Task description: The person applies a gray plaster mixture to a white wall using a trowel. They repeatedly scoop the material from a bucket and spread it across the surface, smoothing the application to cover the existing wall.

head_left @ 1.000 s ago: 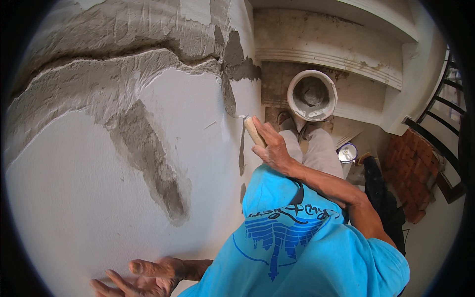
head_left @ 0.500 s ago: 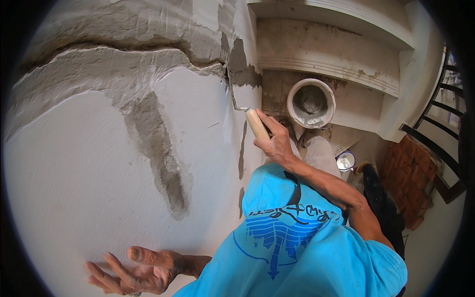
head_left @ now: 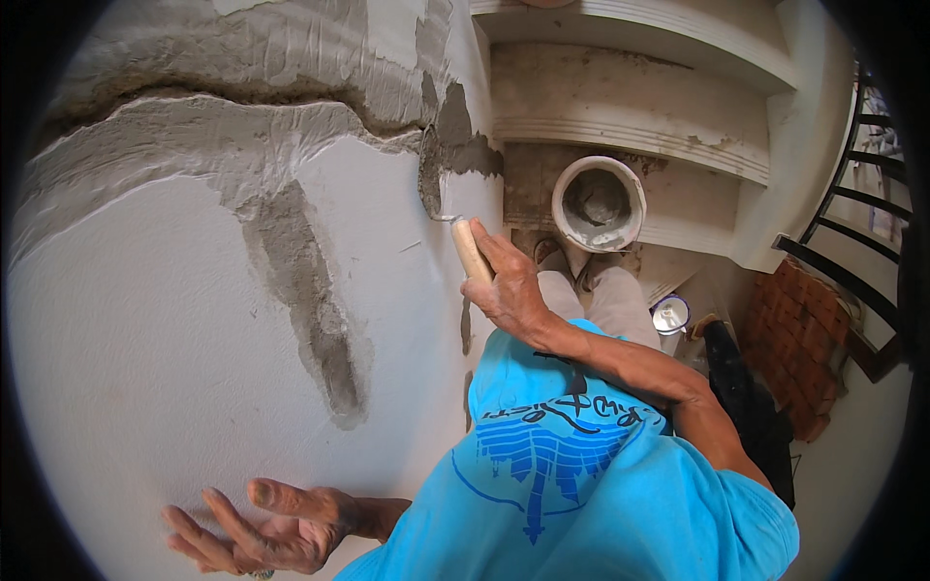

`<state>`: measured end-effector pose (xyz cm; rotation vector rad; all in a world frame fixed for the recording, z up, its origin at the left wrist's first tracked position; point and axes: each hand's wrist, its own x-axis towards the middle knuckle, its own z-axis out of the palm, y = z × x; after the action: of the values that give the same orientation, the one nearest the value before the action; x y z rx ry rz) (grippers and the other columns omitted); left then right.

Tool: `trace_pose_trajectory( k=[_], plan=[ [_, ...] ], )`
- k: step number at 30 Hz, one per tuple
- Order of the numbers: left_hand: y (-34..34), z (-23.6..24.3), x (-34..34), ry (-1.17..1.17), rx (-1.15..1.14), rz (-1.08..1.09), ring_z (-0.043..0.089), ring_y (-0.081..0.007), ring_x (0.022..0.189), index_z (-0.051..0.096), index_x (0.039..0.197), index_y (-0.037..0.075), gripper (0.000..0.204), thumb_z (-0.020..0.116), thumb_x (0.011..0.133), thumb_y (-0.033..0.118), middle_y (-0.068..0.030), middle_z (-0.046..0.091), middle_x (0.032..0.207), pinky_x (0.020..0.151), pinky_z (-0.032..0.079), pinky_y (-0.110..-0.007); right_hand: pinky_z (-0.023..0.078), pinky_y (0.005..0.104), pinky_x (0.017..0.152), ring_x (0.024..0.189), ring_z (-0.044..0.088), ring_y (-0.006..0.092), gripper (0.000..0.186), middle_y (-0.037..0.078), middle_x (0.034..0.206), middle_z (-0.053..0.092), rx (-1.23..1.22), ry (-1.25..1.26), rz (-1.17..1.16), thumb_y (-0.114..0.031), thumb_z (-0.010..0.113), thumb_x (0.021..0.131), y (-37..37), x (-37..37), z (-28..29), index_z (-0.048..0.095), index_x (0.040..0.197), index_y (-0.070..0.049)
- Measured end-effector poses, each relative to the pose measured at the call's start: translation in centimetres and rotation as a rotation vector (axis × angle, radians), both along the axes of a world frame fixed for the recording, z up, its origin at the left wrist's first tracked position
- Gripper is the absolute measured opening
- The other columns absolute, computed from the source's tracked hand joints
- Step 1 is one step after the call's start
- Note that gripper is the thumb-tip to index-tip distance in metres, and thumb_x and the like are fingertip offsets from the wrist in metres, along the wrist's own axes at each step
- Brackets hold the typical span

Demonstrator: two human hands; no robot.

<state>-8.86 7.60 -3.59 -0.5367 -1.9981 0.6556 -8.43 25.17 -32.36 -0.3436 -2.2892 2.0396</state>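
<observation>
My right hand [head_left: 509, 290] is wrapped round the pale wooden handle of a trowel [head_left: 472, 250]. The trowel's narrow grey blade [head_left: 430, 184] lies along the wall, at the corner where a dark wet mortar patch [head_left: 455, 136] meets the white paint. A rough ledge of grey plaster [head_left: 242, 124] with a dark crack above it runs leftward from the blade. Below that ledge, a grey strip of mortar [head_left: 305, 290] slants down the white wall [head_left: 165, 358]. At the lower left my left hand [head_left: 266, 528] is held palm up, fingers spread, with nothing in it.
A white bucket [head_left: 639, 208] with grey mortar inside stands by the stair steps [head_left: 630, 102], just beyond my feet. To the right are a small pail [head_left: 670, 315], a stack of red bricks [head_left: 796, 339] and a black metal railing [head_left: 852, 276].
My right hand has moved a little to the left with the trowel, and the blade now shows its flat face against the wall. My left hand has hardly moved.
</observation>
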Motion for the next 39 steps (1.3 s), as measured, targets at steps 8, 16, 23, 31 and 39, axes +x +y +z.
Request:
trace_pose_trajectory(
  k=[8,16,23,31,39],
  plan=[
    [-0.1,-0.3,-0.2,0.009,0.032,-0.073,0.047,-0.0341,0.144,0.075,0.113,0.007,0.022,0.066,0.101,0.023,-0.0136,0.065,0.139,0.124,0.017,-0.068,0.051,0.0435,0.077,0.081,0.06,0.0357,0.077,0.021,0.093,0.057,-0.037,-0.007,0.033,-0.01,0.07,0.073,2.2,0.4,1.4,0.05,0.145,0.008],
    [-0.3,-0.2,-0.1,0.009,0.046,-0.071,0.047,-0.032,0.145,0.075,0.113,0.009,0.021,0.065,0.101,0.023,-0.0148,0.066,0.138,0.124,0.014,-0.067,0.051,0.0415,0.081,0.085,0.063,0.0334,0.078,0.022,0.095,0.061,-0.056,-0.061,0.001,-0.016,0.072,0.07,5.2,0.5,1.7,0.055,0.143,0.006],
    [-0.7,-0.3,0.1,0.0,0.075,-0.061,0.046,-0.0345,0.145,0.075,0.111,0.011,0.019,0.065,0.101,0.023,-0.0174,0.065,0.138,0.125,0.007,-0.067,0.051,0.0424,0.077,0.08,0.06,0.0333,0.078,0.02,0.091,0.058,-0.005,-0.029,-0.026,-0.016,0.071,0.07,1.7,-0.3,-0.7,0.054,0.143,0.006],
    [-1.4,-0.1,0.1,-0.012,0.038,-0.058,0.046,-0.0337,0.145,0.075,0.111,0.01,0.02,0.064,0.1,0.023,-0.0173,0.066,0.137,0.125,0.006,-0.067,0.051,0.0401,0.078,0.081,0.061,0.0318,0.076,0.019,0.093,0.059,-0.047,-0.057,0.024,-0.012,0.07,0.07,4.9,1.5,0.0,0.056,0.142,0.004],
    [-0.1,-0.5,-0.1,0.006,0.059,-0.052,0.046,-0.0294,0.146,0.073,0.116,0.01,0.019,0.064,0.102,0.019,-0.0124,0.067,0.137,0.126,0.013,-0.065,0.052,0.04,0.08,0.086,0.062,0.0321,0.079,0.02,0.098,0.06,-0.111,-0.042,-0.061,-0.016,0.07,0.07,1.7,0.8,-2.5,0.053,0.144,0.005]
  ],
)
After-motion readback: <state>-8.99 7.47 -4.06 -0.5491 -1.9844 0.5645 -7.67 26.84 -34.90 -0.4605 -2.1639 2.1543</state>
